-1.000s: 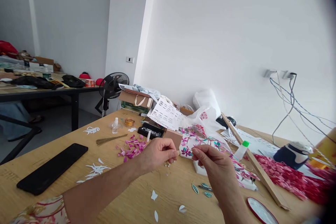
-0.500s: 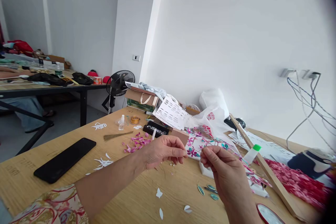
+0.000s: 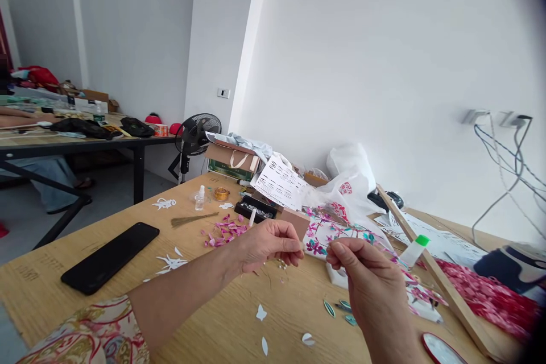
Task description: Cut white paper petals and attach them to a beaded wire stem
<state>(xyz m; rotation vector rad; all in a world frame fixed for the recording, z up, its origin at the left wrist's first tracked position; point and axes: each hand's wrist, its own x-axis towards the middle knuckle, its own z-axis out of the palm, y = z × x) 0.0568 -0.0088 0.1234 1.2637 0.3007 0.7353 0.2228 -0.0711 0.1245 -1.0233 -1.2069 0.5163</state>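
My left hand (image 3: 275,245) is pinched, thumb against fingertips, over the middle of the wooden table. A short way to its right, my right hand (image 3: 362,264) is pinched too, its fingertips facing the left ones across a small gap. Whatever lies in either pinch is too fine to make out. Small white beads (image 3: 281,265) show just under my left fingers. Below the hands lie white petal-shaped cutouts (image 3: 261,313). Beside my right wrist are green leaf pieces (image 3: 329,309). Purple-pink petals (image 3: 226,231) are heaped beyond my left forearm.
A black phone (image 3: 111,256) lies at the left, with a spray bottle (image 3: 200,199) farther back. A wooden bar (image 3: 443,284) slants along the right, beside a green-capped bottle (image 3: 414,251) and red-pink material (image 3: 482,298). A fan (image 3: 198,135) stands behind the table. Another person's arm (image 3: 21,119) rests on the far table.
The whole view has shifted slightly, so things appear a little farther right. Both hands keep their pinches, facing each other at nearly the same distance.
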